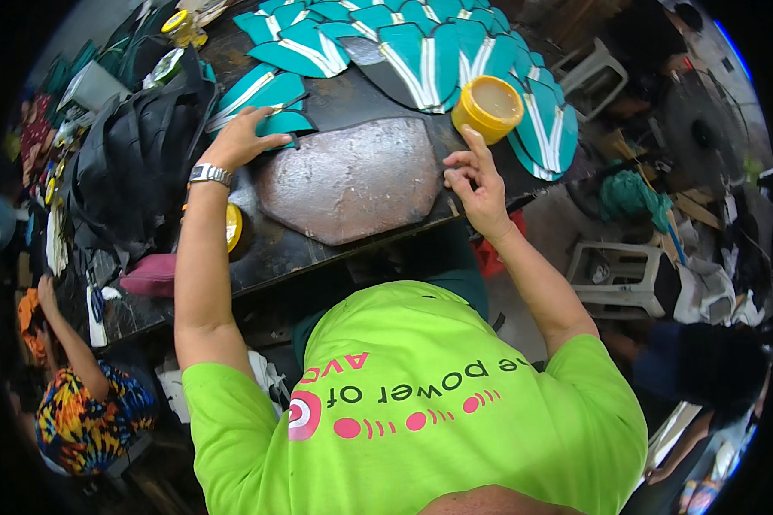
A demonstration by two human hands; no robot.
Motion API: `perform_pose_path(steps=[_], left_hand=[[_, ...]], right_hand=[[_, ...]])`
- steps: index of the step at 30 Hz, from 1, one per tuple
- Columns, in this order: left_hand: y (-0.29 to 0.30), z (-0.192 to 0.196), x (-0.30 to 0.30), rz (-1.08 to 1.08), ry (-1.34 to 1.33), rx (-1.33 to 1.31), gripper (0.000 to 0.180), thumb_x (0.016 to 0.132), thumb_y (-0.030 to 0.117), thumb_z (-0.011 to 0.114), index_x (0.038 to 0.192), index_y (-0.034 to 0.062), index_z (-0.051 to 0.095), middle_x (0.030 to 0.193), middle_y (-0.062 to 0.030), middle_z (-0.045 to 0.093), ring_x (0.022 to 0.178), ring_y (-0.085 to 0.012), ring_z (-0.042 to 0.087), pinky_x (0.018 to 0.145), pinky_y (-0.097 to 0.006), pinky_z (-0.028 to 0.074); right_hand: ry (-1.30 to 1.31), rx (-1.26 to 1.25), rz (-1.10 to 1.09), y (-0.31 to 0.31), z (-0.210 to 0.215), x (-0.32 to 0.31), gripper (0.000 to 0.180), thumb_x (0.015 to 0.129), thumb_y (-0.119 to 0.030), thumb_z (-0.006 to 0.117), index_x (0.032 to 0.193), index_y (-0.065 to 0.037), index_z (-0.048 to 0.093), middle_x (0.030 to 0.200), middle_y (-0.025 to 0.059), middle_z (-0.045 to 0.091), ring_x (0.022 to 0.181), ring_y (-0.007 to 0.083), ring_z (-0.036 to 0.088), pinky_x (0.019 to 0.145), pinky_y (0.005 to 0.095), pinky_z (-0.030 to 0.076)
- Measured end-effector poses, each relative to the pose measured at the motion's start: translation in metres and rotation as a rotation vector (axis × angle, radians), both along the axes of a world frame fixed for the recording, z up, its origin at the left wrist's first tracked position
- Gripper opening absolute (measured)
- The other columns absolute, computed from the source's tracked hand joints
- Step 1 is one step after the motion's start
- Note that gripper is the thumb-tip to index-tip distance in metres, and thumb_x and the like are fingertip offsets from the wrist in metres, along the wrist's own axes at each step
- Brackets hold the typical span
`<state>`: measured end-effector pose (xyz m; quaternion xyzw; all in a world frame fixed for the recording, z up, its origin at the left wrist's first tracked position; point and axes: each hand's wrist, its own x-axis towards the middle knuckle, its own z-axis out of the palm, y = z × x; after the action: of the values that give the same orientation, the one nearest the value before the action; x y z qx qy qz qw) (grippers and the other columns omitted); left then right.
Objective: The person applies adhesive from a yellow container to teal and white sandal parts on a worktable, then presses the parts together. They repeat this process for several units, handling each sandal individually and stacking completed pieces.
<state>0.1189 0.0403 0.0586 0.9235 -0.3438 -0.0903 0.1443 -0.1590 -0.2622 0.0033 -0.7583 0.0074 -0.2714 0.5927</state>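
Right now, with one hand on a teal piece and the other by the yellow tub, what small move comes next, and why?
Probably slide the teal piece onto the slab. The left hand already rests on it at the slab's edge, and the right hand reaches a finger toward the open yellow tub.

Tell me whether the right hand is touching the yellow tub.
Touching. The head view shows the right hand with its raised index fingertip against the lower rim of the yellow tub, with no gap between them.

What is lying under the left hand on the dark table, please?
Under the left hand lies a teal shoe piece with a white stripe, at the edge of the grey slab. The palm covers its left part, so whether anything more lies beneath cannot be seen.
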Motion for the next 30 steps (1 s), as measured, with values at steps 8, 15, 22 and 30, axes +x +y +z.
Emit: perform_pose_path(steps=[8, 15, 22, 30], left_hand=[[-0.004, -0.008, 0.012, -0.072, -0.248, 0.124, 0.064, 0.083, 0.04, 0.077, 0.134, 0.0081, 0.057, 0.116, -0.0235, 0.062, 0.109, -0.0397, 0.061, 0.095, -0.047, 0.049], [-0.001, -0.029, 0.008, -0.242, -0.43, 0.117, 0.047, 0.094, 0.009, 0.053, 0.14, 0.0113, 0.049, 0.109, -0.0234, 0.066, 0.098, -0.0388, 0.067, 0.082, -0.046, 0.055], [-0.007, 0.038, -0.037, -0.079, -0.749, -0.327, 0.038, 0.094, 0.001, 0.05, 0.128, 0.0151, 0.061, 0.115, -0.0099, 0.069, 0.098, -0.0317, 0.069, 0.079, -0.039, 0.057], [0.01, 0.02, -0.174, -0.477, -0.201, -0.438, 0.032, 0.081, -0.007, 0.061, 0.109, 0.0058, 0.069, 0.118, -0.0123, 0.068, 0.109, -0.0305, 0.066, 0.092, -0.038, 0.055]], right_hand=[[0.148, -0.805, -0.433, -0.081, 0.079, 0.014, 0.041, 0.101, -0.045, 0.052, 0.113, -0.013, 0.076, 0.115, 0.0146, 0.064, 0.109, 0.0301, 0.056, 0.09, 0.0386, 0.047], [0.539, -1.3, -0.413, -0.108, 0.095, 0.051, 0.038, 0.102, -0.047, 0.042, 0.125, -0.033, 0.068, 0.128, 0.0173, 0.061, 0.123, 0.0369, 0.054, 0.097, 0.0477, 0.048], [0.532, -1.719, -0.425, -0.099, 0.109, 0.047, 0.035, 0.1, -0.047, 0.048, 0.127, -0.034, 0.067, 0.106, 0.0156, 0.069, 0.092, 0.0323, 0.07, 0.07, 0.0404, 0.059], [1.031, -1.26, 0.0, -0.039, 0.123, 0.011, 0.078, 0.094, -0.072, 0.04, 0.077, -0.005, 0.075, 0.079, 0.0216, 0.07, 0.081, 0.0376, 0.069, 0.072, 0.0471, 0.054]])
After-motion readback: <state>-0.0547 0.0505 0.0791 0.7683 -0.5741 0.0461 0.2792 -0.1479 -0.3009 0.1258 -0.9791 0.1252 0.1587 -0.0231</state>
